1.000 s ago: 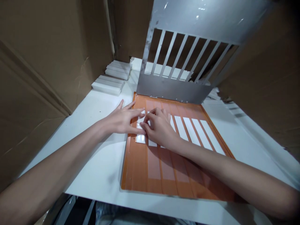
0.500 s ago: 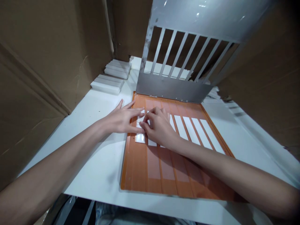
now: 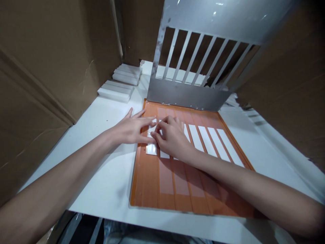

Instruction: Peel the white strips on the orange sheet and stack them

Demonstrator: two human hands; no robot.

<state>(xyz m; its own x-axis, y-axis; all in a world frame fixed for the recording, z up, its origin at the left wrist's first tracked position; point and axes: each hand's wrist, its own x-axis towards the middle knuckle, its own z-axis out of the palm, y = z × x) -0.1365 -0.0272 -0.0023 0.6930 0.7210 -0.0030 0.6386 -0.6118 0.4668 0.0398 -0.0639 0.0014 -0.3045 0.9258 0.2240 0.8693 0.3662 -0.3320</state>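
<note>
An orange board (image 3: 149, 183) with shallow lengthwise channels lies on the white table, and several white strips (image 3: 209, 140) rest side by side across it. My left hand (image 3: 134, 128) is spread at the board's left edge, its fingertips on the leftmost white strip (image 3: 151, 149), which looks glossy. Beside it, my right hand (image 3: 172, 135) has thumb and index finger pinched together over the same strip. Whatever sits between those fingertips is too small to make out. The right hand covers parts of the neighbouring strips.
A hinged metal frame (image 3: 189, 93) with long slots stands raised at the board's far edge. Two stacks of white strips, a nearer stack (image 3: 115, 91) and a farther stack (image 3: 127, 74), sit at the back left. Cardboard walls (image 3: 50, 61) enclose the white table (image 3: 101, 183).
</note>
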